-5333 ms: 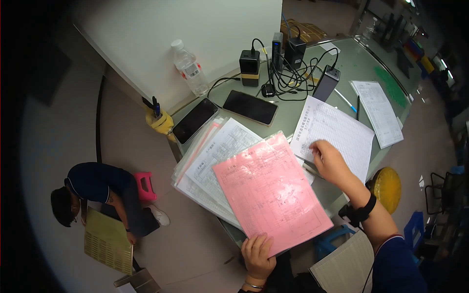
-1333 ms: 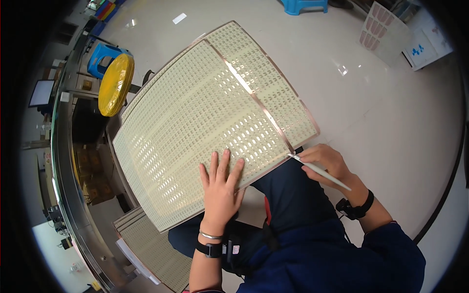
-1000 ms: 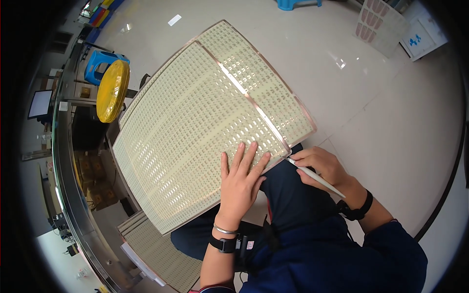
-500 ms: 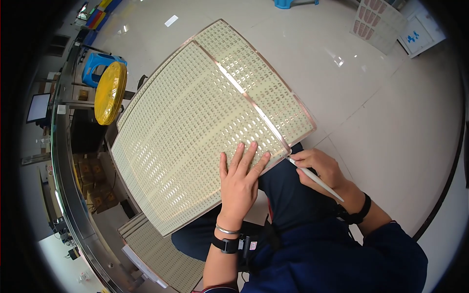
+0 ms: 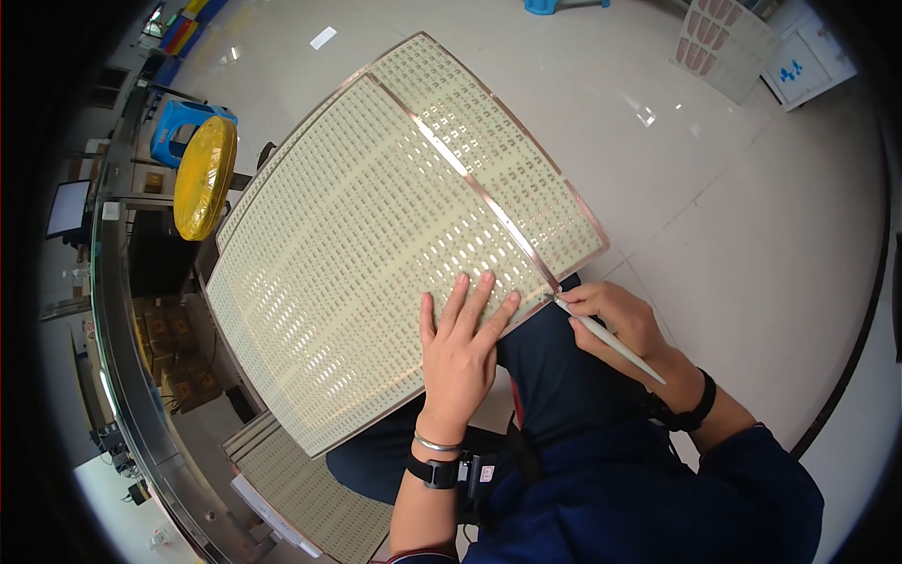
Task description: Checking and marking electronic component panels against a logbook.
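Note:
Across my lap lies a large cream-coloured circuit panel (image 5: 329, 226) with rows of small metallic pads and copper edges. At its right, a second similar panel (image 5: 479, 122) sticks out from underneath. My left hand (image 5: 460, 348) rests flat on the top panel near its lower right edge, fingers spread. In my right hand (image 5: 620, 324) is a slim white pen-like tool (image 5: 615, 350), gripped between the fingers. Its tip is at the right corner of the top panel; whether it touches the panel is hard to tell.
More panels (image 5: 310, 489) are stacked low at my left, beside a metal-edged workbench (image 5: 169, 432). A yellow-covered stool (image 5: 205, 179) and a blue plastic stool (image 5: 174, 132) stand at the far left. At the far right are a white cabinet (image 5: 813, 61) and a leaning sheet (image 5: 723, 47).
The tool's tip has shifted slightly along the panel's corner, with my right hand barely moving. My left hand stays on the panel. The whole view has shifted a little.

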`<state>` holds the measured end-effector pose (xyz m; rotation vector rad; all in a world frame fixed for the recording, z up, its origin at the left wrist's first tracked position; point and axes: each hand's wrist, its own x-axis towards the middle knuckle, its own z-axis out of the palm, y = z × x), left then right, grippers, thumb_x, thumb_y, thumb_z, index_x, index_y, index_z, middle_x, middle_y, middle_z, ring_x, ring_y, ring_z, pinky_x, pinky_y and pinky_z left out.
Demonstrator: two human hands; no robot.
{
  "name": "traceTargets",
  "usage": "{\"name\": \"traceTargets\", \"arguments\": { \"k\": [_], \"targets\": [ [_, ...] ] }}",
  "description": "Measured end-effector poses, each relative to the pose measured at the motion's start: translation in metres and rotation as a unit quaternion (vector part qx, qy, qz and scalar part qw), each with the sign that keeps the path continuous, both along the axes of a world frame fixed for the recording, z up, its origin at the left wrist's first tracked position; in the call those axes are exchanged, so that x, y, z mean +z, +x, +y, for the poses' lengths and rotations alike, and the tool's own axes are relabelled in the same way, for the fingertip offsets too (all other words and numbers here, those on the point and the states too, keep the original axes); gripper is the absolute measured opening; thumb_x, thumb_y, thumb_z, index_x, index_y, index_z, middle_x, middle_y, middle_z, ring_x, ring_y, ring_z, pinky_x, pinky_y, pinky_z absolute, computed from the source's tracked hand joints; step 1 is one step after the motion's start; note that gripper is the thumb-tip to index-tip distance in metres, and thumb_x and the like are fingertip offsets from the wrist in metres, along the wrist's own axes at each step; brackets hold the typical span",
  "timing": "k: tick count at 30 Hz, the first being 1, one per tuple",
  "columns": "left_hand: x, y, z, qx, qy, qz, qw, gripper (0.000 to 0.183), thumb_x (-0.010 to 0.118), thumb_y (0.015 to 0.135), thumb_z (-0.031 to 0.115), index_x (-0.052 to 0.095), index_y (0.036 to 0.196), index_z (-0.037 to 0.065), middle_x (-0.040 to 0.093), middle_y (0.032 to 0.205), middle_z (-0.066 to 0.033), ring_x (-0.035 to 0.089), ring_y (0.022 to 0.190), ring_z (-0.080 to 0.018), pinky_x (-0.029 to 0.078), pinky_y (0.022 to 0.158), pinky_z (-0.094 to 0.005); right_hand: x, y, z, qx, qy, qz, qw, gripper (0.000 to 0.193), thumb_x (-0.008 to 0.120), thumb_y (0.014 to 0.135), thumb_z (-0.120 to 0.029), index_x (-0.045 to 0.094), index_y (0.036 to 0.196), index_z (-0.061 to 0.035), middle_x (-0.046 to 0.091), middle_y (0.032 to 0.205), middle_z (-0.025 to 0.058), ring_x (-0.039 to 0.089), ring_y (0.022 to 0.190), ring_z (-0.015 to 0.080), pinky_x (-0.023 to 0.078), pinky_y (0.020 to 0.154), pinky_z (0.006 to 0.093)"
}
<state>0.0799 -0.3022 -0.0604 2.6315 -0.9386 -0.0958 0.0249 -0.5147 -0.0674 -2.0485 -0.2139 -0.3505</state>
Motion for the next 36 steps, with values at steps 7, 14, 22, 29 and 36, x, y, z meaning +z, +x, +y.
{"name": "traceTargets", "arguments": {
  "k": [7, 14, 22, 29, 36],
  "targets": [
    [0.0, 0.0, 0.001, 0.0, -0.004, -0.003, 1.0, 0.054, 0.055, 0.077, 0.002, 0.057, 0.125, 0.027, 0.047, 0.138, -0.0036, 0.04, 0.129, -0.026, 0.019, 0.109, -0.0531, -0.001, -0.001, 0.001, -0.008, -0.007, 0.001, 1.0, 0.024, 0.068, 0.07, 0.006, 0.056, 0.089, -0.0022, 0.064, 0.095, 0.0119, 0.065, 0.084, 0.0274, 0.053, 0.072, 0.0325],
    [0.001, 0.0, 0.0, 0.0, 0.0, 0.003, 1.0, 0.055, 0.055, 0.077, 0.001, 0.057, 0.125, 0.027, 0.046, 0.138, -0.0035, 0.04, 0.13, -0.0259, 0.019, 0.109, -0.0529, 0.002, 0.001, 0.003, -0.029, -0.011, 0.007, 0.999, 0.024, 0.068, 0.069, 0.005, 0.056, 0.089, -0.0023, 0.065, 0.093, 0.0116, 0.065, 0.083, 0.027, 0.053, 0.071, 0.0322],
    [0.001, 0.001, 0.002, -0.005, -0.01, 0.003, 1.0, 0.055, 0.057, 0.076, 0.002, 0.057, 0.125, 0.026, 0.046, 0.138, -0.0039, 0.039, 0.13, -0.0273, 0.019, 0.109, -0.0528, 0.008, 0.009, -0.002, -0.007, 0.02, 0.067, 0.998, 0.018, 0.066, 0.073, 0.0, 0.061, 0.091, -0.0017, 0.065, 0.089, 0.0115, 0.065, 0.08, 0.0241, 0.052, 0.072, 0.0313],
    [0.011, 0.024, 0.029, -0.041, -0.017, 0.051, 0.998, 0.054, 0.064, 0.076, 0.011, 0.056, 0.126, 0.026, 0.046, 0.138, -0.004, 0.037, 0.131, -0.0278, 0.017, 0.11, -0.0527, 0.03, 0.056, -0.017, 0.094, 0.088, 0.239, 0.963, 0.013, 0.066, 0.078, -0.011, 0.066, 0.087, -0.0016, 0.065, 0.077, 0.0064, 0.061, 0.072, 0.0117, 0.048, 0.065, 0.0235],
    [0.009, 0.055, 0.042, -0.027, -0.005, 0.02, 0.999, 0.047, 0.06, 0.083, 0.029, 0.054, 0.129, 0.023, 0.045, 0.139, -0.0019, 0.036, 0.133, -0.0267, 0.013, 0.11, -0.0525, 0.018, 0.097, -0.008, 0.147, 0.077, 0.216, 0.962, 0.011, 0.068, 0.077, -0.011, 0.063, 0.082, -0.0021, 0.063, 0.073, 0.0047, 0.06, 0.068, 0.0101, 0.046, 0.059, 0.0234]
  ]
}}
